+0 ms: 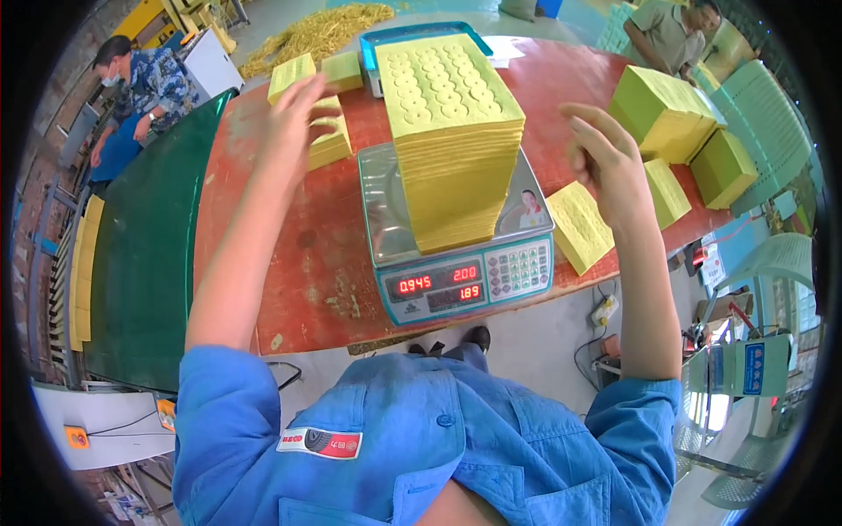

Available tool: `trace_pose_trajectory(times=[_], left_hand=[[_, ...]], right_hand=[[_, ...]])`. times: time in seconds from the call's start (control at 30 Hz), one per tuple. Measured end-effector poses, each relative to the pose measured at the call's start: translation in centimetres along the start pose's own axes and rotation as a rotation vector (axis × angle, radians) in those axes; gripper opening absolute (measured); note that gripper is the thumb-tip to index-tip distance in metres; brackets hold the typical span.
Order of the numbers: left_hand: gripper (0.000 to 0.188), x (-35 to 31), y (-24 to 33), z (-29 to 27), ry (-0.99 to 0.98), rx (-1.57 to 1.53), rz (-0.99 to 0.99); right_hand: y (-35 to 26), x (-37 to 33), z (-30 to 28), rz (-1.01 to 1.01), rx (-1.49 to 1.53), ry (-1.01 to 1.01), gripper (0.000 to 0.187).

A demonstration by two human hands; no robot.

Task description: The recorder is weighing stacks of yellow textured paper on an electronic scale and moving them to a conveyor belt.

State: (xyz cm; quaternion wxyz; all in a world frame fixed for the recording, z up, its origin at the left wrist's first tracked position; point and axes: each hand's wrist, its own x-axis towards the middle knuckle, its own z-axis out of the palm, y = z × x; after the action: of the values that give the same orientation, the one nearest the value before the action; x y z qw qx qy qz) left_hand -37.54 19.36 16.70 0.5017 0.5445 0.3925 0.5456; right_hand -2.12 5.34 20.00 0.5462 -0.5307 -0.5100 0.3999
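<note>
A tall stack of yellow paper sheets (458,158), its top punched with rows of round coin-like shapes, stands on the metal pan of a digital scale (519,263). The scale's red display is lit. To the left of the stack my left hand (296,121) is raised with fingers apart, holding nothing. Just below that hand, partly hidden by it, lies a small yellow paper stack (330,145). My right hand (609,167) hovers right of the tall stack, fingers loosely bent and apart, also without anything in it. Another low yellow paper stack (579,230) sits beside the scale, near that hand.
The red table (298,254) carries more yellow stacks, including a large block (658,110) at right. Behind the scale is a blue-rimmed tray (425,33). One person (153,88) works at far left, another (667,35) at far right. Green chairs (763,123) stand right.
</note>
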Motion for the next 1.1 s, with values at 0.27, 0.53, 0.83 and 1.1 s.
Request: trace_pose_trajectory(times=[0.27, 0.53, 0.83, 1.1], left_hand=[[0.026, -17.2, -14.2, -16.1, 0.518, 0.582, -0.278], [0.032, -26.8, -17.0, -16.4, 0.325, 1.394, 0.061], [0.033, -26.4, -16.6, -16.2, 0.317, 1.393, 0.028], [0.021, -21.4, -11.8, -11.4, 0.378, 0.959, 0.089]], right_hand=[[13.7, -7.2, -5.9, 0.136, -0.287, 0.324, 0.025], [18.1, -7.5, -5.3, -0.266, -0.968, 0.205, 0.036], [18.8, -7.0, -3.7, -0.226, -0.933, 0.171, 0.031], [18.0, -8.7, -4.8, -0.202, -0.858, 0.237, 0.025]])
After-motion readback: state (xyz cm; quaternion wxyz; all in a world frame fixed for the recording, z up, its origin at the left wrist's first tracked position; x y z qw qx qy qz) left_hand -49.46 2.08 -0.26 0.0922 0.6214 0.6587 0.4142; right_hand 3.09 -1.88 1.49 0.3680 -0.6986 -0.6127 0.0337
